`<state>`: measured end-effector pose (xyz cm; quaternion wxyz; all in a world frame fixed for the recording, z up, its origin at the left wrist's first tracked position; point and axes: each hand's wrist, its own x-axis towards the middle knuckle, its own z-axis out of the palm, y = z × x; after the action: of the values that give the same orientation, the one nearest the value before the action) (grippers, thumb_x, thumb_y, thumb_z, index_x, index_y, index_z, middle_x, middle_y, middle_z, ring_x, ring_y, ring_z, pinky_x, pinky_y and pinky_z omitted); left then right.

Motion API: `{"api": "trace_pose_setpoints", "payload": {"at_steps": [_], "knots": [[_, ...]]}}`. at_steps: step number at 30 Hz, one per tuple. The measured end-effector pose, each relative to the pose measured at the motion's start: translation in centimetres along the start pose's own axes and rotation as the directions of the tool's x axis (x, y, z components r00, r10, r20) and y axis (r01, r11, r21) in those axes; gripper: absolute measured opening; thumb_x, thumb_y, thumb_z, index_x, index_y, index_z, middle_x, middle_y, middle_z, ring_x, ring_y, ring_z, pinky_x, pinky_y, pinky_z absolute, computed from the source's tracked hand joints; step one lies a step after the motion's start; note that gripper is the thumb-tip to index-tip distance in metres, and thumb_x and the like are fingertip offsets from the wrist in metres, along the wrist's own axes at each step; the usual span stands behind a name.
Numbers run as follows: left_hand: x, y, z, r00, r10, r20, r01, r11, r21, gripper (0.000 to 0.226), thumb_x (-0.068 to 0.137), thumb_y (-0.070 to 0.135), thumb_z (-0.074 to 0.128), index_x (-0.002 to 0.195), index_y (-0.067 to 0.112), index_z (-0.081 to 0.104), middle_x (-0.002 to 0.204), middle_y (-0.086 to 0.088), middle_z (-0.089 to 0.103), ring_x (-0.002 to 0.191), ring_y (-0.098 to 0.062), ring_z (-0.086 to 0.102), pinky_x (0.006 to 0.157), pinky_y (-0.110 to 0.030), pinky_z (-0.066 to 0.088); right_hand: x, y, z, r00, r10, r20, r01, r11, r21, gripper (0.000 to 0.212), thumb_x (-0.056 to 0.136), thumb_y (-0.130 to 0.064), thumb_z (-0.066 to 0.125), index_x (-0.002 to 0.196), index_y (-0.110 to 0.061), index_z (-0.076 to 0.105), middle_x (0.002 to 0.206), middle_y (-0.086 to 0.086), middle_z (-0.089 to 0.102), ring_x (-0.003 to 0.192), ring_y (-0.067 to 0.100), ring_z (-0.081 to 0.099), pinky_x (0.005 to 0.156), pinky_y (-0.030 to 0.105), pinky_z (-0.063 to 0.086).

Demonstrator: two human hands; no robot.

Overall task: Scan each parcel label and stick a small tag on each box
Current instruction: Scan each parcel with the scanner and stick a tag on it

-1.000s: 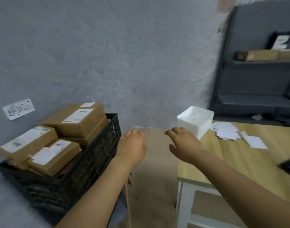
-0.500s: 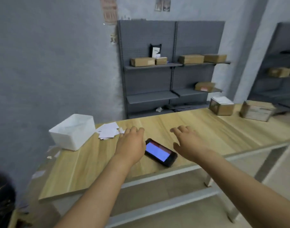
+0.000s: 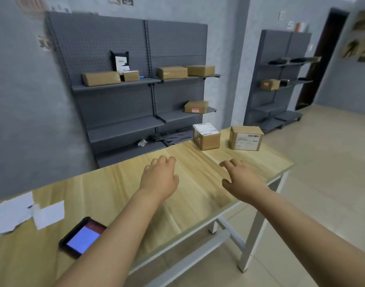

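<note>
Two brown parcels stand at the far right end of the wooden table [image 3: 119,189]: a small box [image 3: 206,136] with a white label on top, and a wider box [image 3: 245,138] whose label faces me. Both my hands hover palm down over the table, short of the parcels and empty. My left hand [image 3: 160,177] and my right hand [image 3: 240,178] have their fingers spread. A black handheld scanner [image 3: 82,238] with a lit blue screen lies near the table's front left, partly under my left forearm. White paper tags [image 3: 24,214] lie at the left edge.
Grey pegboard shelves [image 3: 119,83] stand behind the table with several brown boxes on them. A second grey shelf unit [image 3: 281,79] stands at the back right beside a dark doorway. Beige tiled floor lies to the right of the table's end.
My view has swung right, from the black crate of parcels, past the white bin and scanner, to the table's far end. Both hands stayed empty and outstretched, moving along with it.
</note>
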<state>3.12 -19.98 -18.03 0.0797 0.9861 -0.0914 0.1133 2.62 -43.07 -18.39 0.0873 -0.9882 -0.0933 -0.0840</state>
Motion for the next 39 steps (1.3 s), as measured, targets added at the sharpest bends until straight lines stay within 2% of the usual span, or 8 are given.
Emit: {"api": "trace_pose_setpoints", "payload": {"at_steps": [8, 15, 20, 23, 27, 31, 34, 39], "knots": [[13.0, 3.5, 3.1, 0.993, 0.115, 0.041, -0.115, 0.993, -0.003, 0.045, 0.091, 0.027, 0.047, 0.134, 0.016, 0.042, 0.131, -0.006, 0.046, 0.122, -0.027, 0.042, 0.099, -0.039, 0.037, 8.4, 7.6, 0.1, 0.989, 0.143, -0.031, -0.145, 0.988, -0.049, 0.05, 0.088, -0.033, 0.051, 0.136, -0.021, 0.042, 0.132, 0.005, 0.048, 0.118, 0.027, 0.044, 0.095, 0.038, 0.042], [21.2, 7.2, 6.3, 0.989, 0.126, 0.081, -0.126, 0.992, -0.005, 0.043, 0.092, 0.03, 0.049, 0.132, 0.016, 0.043, 0.132, -0.007, 0.045, 0.121, -0.028, 0.041, 0.098, -0.041, 0.039, 14.1, 14.1, 1.3, 0.98, 0.197, -0.012, -0.197, 0.98, -0.036, 0.053, 0.088, -0.031, 0.052, 0.138, -0.02, 0.041, 0.135, 0.006, 0.045, 0.124, 0.027, 0.041, 0.1, 0.038, 0.04], [26.1, 9.1, 9.1, 0.996, 0.047, 0.082, -0.046, 0.999, -0.021, 0.046, 0.094, 0.036, 0.049, 0.136, 0.019, 0.041, 0.14, -0.007, 0.039, 0.128, -0.03, 0.037, 0.101, -0.043, 0.039, 19.4, 18.8, 2.0, 0.99, 0.133, -0.043, -0.134, 0.991, -0.021, 0.054, 0.086, -0.031, 0.055, 0.137, -0.022, 0.041, 0.136, 0.003, 0.041, 0.125, 0.024, 0.037, 0.099, 0.036, 0.04], [28.9, 10.5, 10.8, 0.995, -0.047, 0.089, 0.048, 0.999, -0.017, 0.048, 0.094, 0.041, 0.048, 0.137, 0.023, 0.04, 0.146, -0.008, 0.031, 0.131, -0.032, 0.031, 0.101, -0.044, 0.035, 22.5, 21.2, 2.4, 0.997, 0.07, -0.04, -0.071, 0.997, -0.019, 0.056, 0.084, -0.032, 0.057, 0.137, -0.023, 0.041, 0.137, 0.003, 0.039, 0.126, 0.023, 0.034, 0.099, 0.034, 0.037], [32.0, 12.1, 12.7, 0.974, -0.193, 0.118, 0.195, 0.981, -0.012, 0.057, 0.09, 0.051, 0.047, 0.14, 0.027, 0.035, 0.151, -0.007, 0.021, 0.135, -0.036, 0.022, 0.1, -0.045, 0.033, 25.8, 23.7, 3.0, 1.0, -0.011, 0.029, 0.011, 1.0, -0.005, 0.061, 0.081, -0.039, 0.062, 0.136, -0.026, 0.039, 0.14, 0.004, 0.035, 0.127, 0.025, 0.032, 0.101, 0.037, 0.036], [33.7, 12.9, 14.2, 0.944, -0.303, 0.134, 0.303, 0.953, 0.02, 0.063, 0.085, 0.059, 0.049, 0.139, 0.03, 0.034, 0.151, -0.006, 0.021, 0.138, -0.04, 0.015, 0.102, -0.051, 0.032, 27.9, 25.3, 3.9, 0.991, -0.087, 0.106, 0.083, 0.996, 0.038, 0.074, 0.077, -0.049, 0.066, 0.14, -0.028, 0.034, 0.143, 0.003, 0.032, 0.13, 0.025, 0.027, 0.106, 0.039, 0.031], [34.0, 13.0, 14.9, 0.926, -0.353, 0.131, 0.354, 0.935, 0.019, 0.063, 0.084, 0.053, 0.053, 0.14, 0.032, 0.032, 0.149, -0.007, 0.023, 0.139, -0.041, 0.012, 0.103, -0.055, 0.032, 28.9, 26.0, 4.4, 0.987, -0.116, 0.11, 0.111, 0.993, 0.049, 0.081, 0.075, -0.055, 0.065, 0.143, -0.03, 0.03, 0.143, 0.002, 0.033, 0.13, 0.025, 0.028, 0.109, 0.039, 0.028], [33.5, 12.3, 15.1, 0.936, -0.347, 0.057, 0.347, 0.938, 0.009, 0.062, 0.078, 0.046, 0.058, 0.136, 0.034, 0.037, 0.145, -0.003, 0.03, 0.133, -0.034, 0.021, 0.098, -0.046, 0.033, 29.9, 25.9, 4.9, 0.985, -0.144, 0.1, 0.139, 0.989, 0.055, 0.083, 0.069, -0.059, 0.068, 0.139, -0.033, 0.032, 0.133, 0.001, 0.037, 0.122, 0.025, 0.031, 0.104, 0.038, 0.027]]}}
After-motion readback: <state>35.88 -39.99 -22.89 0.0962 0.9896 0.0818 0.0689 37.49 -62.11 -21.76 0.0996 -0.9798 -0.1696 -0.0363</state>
